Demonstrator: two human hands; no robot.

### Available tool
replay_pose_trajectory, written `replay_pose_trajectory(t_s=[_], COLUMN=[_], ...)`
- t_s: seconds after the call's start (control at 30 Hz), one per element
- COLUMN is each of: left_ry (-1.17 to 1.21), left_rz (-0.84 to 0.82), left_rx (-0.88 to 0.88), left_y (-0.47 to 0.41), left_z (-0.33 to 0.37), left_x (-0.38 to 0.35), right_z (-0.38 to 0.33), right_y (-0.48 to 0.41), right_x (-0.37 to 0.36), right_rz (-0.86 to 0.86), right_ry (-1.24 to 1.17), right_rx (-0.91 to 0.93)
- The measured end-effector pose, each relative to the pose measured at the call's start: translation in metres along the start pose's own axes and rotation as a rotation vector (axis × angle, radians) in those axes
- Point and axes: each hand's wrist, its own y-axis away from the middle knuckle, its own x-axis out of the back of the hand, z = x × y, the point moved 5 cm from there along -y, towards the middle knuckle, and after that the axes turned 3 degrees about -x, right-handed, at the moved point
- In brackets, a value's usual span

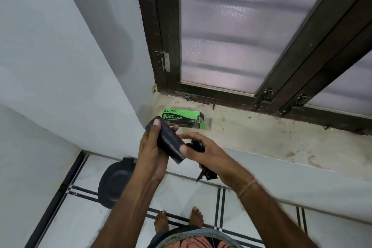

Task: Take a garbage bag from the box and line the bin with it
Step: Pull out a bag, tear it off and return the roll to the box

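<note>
A green and black garbage bag box (pixel 182 117) lies on the window sill (pixel 261 137), its right end open. In front of it my left hand (pixel 153 153) grips a black roll of garbage bags (pixel 170 143), tilted with its far end up to the left. My right hand (pixel 205 152) touches the roll's lower end with the thumb and is shut on a crumpled piece of black bag (pixel 207 174) that hangs below the palm. A black round bin (pixel 114 183) stands on the floor in the corner, partly hidden by my left forearm.
A dark-framed window with frosted panes (pixel 241 26) rises behind the sill. Grey walls (pixel 60 66) meet at the left. The floor is white tile with black lines (pixel 221 203). My bare feet (pixel 179 219) stand near the sill's base.
</note>
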Motion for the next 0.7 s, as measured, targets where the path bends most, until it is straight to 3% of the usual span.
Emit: replay_pose_trajectory(t_s=[0.2, 0.3, 0.43, 0.53, 0.7], left_ry=[-0.006, -0.024, -0.158, -0.474, -1.365], left_rz=[-0.131, -0.155, -0.142, -0.155, -0.125], left_rx=[0.006, 0.020, -0.026, -0.092, -0.512], left_y=[-0.002, -0.006, -0.011, -0.014, -0.061], left_z=[-0.007, -0.013, -0.018, -0.019, -0.012], left_x=[-0.019, -0.019, -0.030, -0.041, -0.037], right_z=[0.010, 0.017, 0.016, 0.021, 0.039], right_y=[-0.009, -0.009, -0.007, -0.012, -0.022], right_x=[0.011, 0.016, 0.024, 0.048, 0.106], right_rz=[0.153, 0.091, 0.002, 0.136, 0.362], right_ry=[-0.358, -0.540, -0.478, -0.506, -0.528], right_rx=[-0.039, -0.095, -0.034, 0.014, 0.004])
